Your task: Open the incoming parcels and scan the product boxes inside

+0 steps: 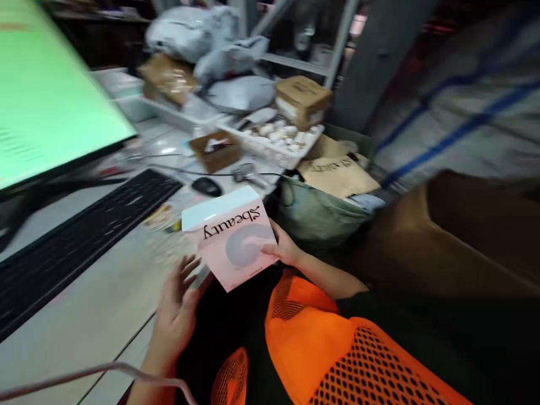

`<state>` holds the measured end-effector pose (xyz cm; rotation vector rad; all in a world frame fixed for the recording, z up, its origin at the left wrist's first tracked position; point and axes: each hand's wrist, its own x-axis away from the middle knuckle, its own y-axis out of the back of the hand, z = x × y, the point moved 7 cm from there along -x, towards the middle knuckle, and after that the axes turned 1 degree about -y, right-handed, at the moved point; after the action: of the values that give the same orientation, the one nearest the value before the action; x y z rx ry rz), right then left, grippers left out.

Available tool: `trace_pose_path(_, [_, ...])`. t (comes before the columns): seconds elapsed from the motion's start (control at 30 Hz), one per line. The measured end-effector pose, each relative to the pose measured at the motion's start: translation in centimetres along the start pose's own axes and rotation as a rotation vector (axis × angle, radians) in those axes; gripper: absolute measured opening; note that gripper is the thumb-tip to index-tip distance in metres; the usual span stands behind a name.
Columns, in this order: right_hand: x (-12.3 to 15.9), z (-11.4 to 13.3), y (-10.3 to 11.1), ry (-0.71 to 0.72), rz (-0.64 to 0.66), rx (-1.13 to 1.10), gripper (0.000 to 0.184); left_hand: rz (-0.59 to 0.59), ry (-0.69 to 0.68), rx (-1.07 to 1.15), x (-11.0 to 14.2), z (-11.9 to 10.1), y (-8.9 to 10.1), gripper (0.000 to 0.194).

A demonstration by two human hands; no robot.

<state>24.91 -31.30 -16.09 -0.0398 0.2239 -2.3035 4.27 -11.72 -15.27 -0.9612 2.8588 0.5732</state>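
Note:
A pale pink box [215, 259] with dark lettering and a grey round mark is held up over the desk's front edge; its print reads upside down to me. My right hand [282, 246] grips the box at its right side, thumb on the printed face and the other fingers behind. Just left of the box, my left hand [179, 301] is raised with its fingers spread and nothing in it. The left fingertips come close to the box's lower left corner; contact cannot be made out.
A black keyboard [84, 242], a mouse [206, 187] and a lit monitor [54, 95] stand on the left. Behind are an open brown box [215, 151], a white tray [253, 143] of small white items and a carton [302, 98]. A green bag [320, 211] stands right.

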Motion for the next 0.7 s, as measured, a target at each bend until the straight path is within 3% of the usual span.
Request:
trace_pose_path(0.1, [3.1, 1.7, 9.6, 0.050, -0.342, -0.055, 0.125, 0.109, -0.037, -0.255, -2.6, 0.6, -1.8, 0.078])
trace_pose_path(0.2, [6.1, 2.7, 16.6, 0.090, -0.566, -0.136, 0.105, 0.092, -0.033, -0.405, -4.0, 1.1, -2.3, 0.063])
trace_pose_path(0.3, [8.1, 3.5, 21.4, 0.101, -0.711, -0.164, 0.094, 0.071, -0.028, -0.467, -3.8, 1.1, -1.8, 0.051])
trace_pose_path(0.4, [9.5, 4.2, 24.0, 0.106, -0.775, -0.137, 0.097, 0.044, 0.009, -0.500, -2.6, 0.4, -0.7, 0.046])
trace_pose_path(0.47, [9.5, 4.5, 23.8, 0.096, -0.720, -0.051, 0.098, -0.011, 0.023, -0.468, -1.3, -1.0, 0.0, 0.051])
trace_pose_path(0.53, [8.3, 4.5, 21.5, 0.066, -0.523, 0.091, 0.099, -0.065, -0.023, -0.385, -0.1, -3.4, 0.0, 0.057])
trace_pose_path(0.6, [6.4, 4.2, 17.1, 0.017, -0.202, 0.222, 0.104, -0.080, -0.123, -0.270, 0.7, -6.3, -0.9, 0.061])
trace_pose_path(0.7, [5.2, 3.5, 9.5, -0.068, 0.277, 0.326, 0.110, 0.129, -0.154, -0.133, 1.8, -9.5, -4.3, 0.081])
